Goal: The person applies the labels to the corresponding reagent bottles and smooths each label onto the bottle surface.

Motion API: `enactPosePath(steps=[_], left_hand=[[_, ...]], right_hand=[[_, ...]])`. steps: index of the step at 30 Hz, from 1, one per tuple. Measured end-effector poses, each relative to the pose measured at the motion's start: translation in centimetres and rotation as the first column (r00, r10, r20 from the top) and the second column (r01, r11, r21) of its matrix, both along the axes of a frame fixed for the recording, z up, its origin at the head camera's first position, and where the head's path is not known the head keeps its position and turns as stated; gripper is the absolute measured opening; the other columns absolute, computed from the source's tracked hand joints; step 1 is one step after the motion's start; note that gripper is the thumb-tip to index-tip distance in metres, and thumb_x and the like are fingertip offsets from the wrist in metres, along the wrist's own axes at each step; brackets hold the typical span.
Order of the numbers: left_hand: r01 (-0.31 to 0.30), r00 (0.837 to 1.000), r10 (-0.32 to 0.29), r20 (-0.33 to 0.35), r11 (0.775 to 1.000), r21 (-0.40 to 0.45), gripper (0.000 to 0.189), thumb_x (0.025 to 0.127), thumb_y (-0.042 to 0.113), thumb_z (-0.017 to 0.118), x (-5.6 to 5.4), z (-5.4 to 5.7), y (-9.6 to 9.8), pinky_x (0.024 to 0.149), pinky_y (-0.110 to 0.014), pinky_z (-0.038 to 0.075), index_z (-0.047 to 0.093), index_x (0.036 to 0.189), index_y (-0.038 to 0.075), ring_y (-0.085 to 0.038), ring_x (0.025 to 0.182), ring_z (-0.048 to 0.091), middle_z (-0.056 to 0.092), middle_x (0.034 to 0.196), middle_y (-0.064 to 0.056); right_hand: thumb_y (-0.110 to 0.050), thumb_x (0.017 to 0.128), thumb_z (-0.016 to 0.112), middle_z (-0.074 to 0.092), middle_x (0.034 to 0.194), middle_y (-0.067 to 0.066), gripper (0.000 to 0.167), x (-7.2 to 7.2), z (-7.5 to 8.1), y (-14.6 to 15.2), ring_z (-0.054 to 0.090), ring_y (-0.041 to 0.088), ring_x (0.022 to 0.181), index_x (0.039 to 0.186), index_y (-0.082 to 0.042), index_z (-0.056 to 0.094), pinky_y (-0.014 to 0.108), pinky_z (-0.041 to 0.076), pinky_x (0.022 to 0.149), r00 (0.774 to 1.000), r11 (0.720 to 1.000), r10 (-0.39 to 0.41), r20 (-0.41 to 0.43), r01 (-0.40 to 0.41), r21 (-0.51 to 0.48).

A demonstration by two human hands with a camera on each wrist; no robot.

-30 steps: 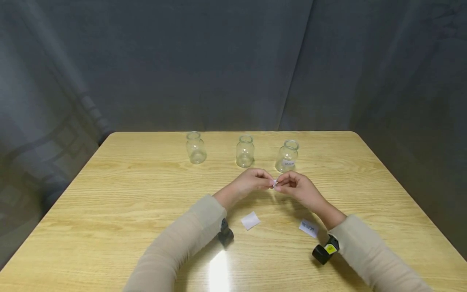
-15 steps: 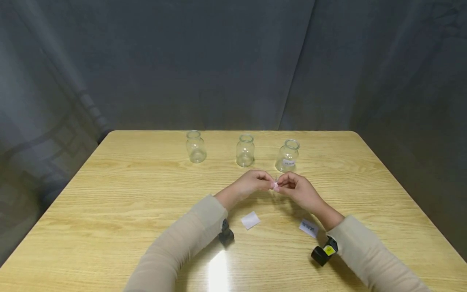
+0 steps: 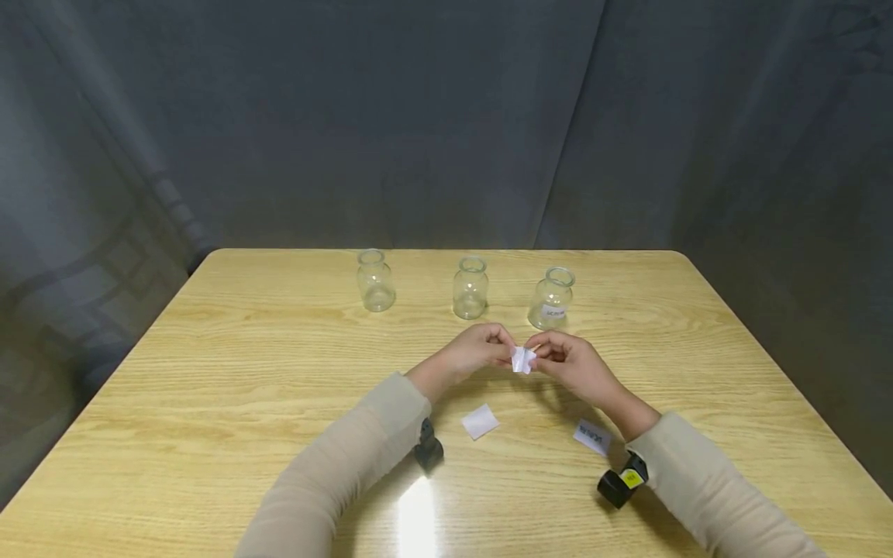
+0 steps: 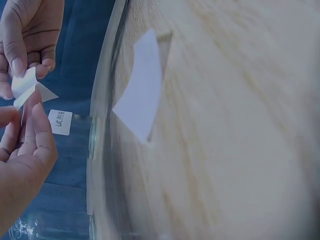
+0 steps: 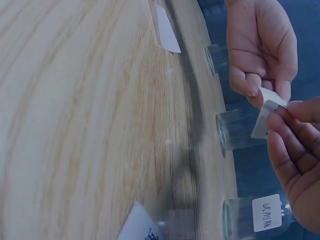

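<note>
In the head view a small white paper label (image 3: 522,359) is held between both hands above the table. It looks bent or part-folded, and a bit of dark print shows on it in the right wrist view. My left hand (image 3: 472,353) pinches its left side. The fingers of my right hand (image 3: 568,363) pinch the right side. Behind the hands stands a glass jar (image 3: 549,302) bearing a white label with dark writing. On the table lie a blank white slip (image 3: 480,421) and a white label with dark writing (image 3: 592,437), near the right wrist.
Two more clear glass jars, one in the middle (image 3: 470,288) and one on the left (image 3: 376,280), stand upright along the back of the wooden table (image 3: 230,372). A dark grey curtain (image 3: 446,124) hangs behind the table.
The paper between my hands has turned so more of its white face shows. Both hands have shifted only slightly; the left has drawn a little to the left. Jars and slips on the table stay put.
</note>
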State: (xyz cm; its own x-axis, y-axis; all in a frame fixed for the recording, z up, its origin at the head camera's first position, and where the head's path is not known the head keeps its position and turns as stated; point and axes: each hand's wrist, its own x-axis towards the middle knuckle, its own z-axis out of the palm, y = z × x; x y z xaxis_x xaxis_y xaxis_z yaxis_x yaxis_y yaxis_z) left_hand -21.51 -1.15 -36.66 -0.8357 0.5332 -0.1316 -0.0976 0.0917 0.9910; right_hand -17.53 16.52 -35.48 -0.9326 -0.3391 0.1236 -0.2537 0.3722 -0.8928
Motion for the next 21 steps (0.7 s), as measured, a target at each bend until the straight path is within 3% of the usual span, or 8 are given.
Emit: enactPosePath(steps=[4,7,11,16,21], left_hand=[[-0.001,1.0,0.0,-0.012,1.0,-0.021,0.003,0.083,-0.007,0.046,0.8,1.3,-0.4,0.074,-0.035,0.047,0.049,0.081,-0.007,-0.015,0.068,0.053,0.052,0.074,-0.007],[0.005,1.0,-0.005,-0.016,1.0,-0.023,0.004,0.082,-0.008,0.045,0.8,1.4,-0.5,0.076,-0.038,0.046,0.048,0.08,-0.007,-0.016,0.067,0.052,0.051,0.074,-0.007],[-0.011,1.0,0.01,-0.006,1.0,-0.027,0.003,0.083,-0.005,0.048,0.1,0.2,-0.4,0.075,-0.039,0.046,0.049,0.08,-0.004,-0.017,0.068,0.052,0.053,0.075,-0.006],[-0.034,0.999,0.034,-0.002,0.999,-0.034,0.01,0.081,-0.004,0.051,0.0,0.1,-0.4,0.075,-0.04,0.045,0.049,0.075,0.004,-0.018,0.068,0.052,0.054,0.074,-0.006],[-0.017,1.0,0.017,0.023,1.0,-0.012,0.012,0.078,-0.006,0.052,0.1,0.1,-0.5,0.071,-0.034,0.046,0.047,0.075,0.004,-0.015,0.065,0.052,0.054,0.074,-0.005]], right_hand=[[0.0,0.078,0.06,0.06,0.079,0.012,0.022,0.1,0.1,0.1,0.058,0.025,0.073,0.099,0.005,0.056,0.027,0.048,0.062,1.0,1.0,-0.004,0.002,0.004,0.028],[-0.003,0.079,0.06,0.061,0.083,0.011,0.022,0.1,0.2,0.2,0.058,0.021,0.076,0.099,0.004,0.057,0.024,0.048,0.064,1.0,0.999,0.0,0.002,0.0,0.051],[-0.004,0.08,0.059,0.062,0.089,0.013,0.023,0.1,0.2,0.4,0.058,0.022,0.082,0.101,0.004,0.057,0.025,0.048,0.068,1.0,0.997,0.018,-0.007,-0.018,0.076],[-0.001,0.081,0.057,0.061,0.093,0.013,0.017,-0.1,0.2,0.5,0.057,0.022,0.085,0.097,0.002,0.06,0.026,0.048,0.068,0.998,0.993,-0.01,-0.06,0.017,0.118],[-0.004,0.078,0.061,0.061,0.09,0.008,0.008,-0.2,0.2,0.4,0.056,0.017,0.08,0.086,-0.003,0.064,0.027,0.047,0.066,0.991,0.992,-0.037,-0.125,0.052,0.117]])
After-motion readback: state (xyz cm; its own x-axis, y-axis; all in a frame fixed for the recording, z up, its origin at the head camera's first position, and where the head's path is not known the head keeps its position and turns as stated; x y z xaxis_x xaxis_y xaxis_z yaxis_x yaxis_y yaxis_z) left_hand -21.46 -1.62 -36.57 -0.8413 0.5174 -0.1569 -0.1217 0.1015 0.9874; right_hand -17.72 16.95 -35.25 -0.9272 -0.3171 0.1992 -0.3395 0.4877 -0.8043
